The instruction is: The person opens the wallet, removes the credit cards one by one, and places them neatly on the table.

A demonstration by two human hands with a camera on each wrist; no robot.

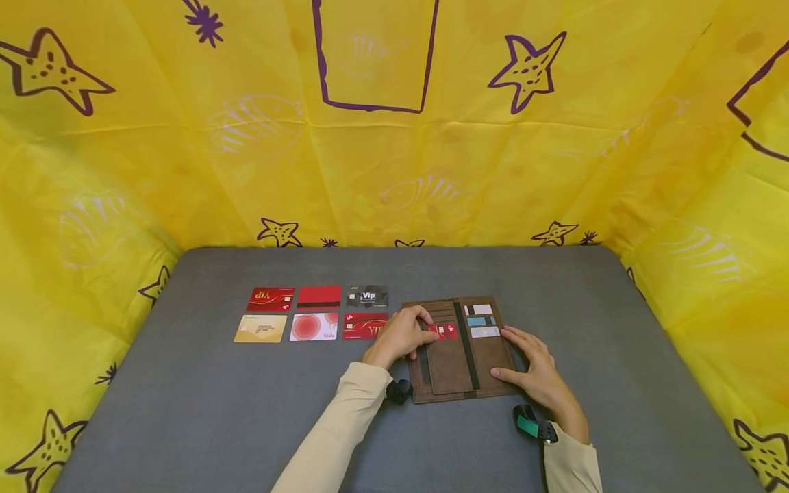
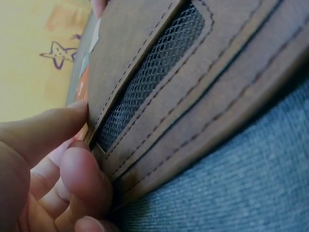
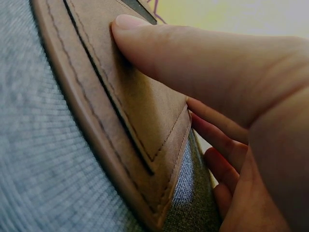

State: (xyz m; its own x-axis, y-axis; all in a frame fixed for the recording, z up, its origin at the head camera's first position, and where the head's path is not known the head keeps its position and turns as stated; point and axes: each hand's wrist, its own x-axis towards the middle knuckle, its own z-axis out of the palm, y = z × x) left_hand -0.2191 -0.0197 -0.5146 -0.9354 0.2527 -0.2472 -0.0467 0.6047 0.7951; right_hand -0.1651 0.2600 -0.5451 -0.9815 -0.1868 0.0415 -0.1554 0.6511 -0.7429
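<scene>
Wallet [image 1: 453,370] on table [image 1: 216,411], cards [image 1: 481,321] in its right half, loose cards [image 1: 313,327] in two rows at left

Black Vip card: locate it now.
In the head view, the black Vip card lies left of the wallet, just right of the striped red card.

grey tabletop [image 1: 185,411], yellow cloth [image 1: 345,164] rising behind far edge and along left + right edges, horizontal crease on the back part. purple prints on it: starfish [image 1: 279,233] just above far edge, left of middle, spiky burst [image 1: 329,242] to its right; pale striped fish [image 1: 425,194] above far-edge middle; larger starfish [image 1: 48,444] beside left edge
</scene>
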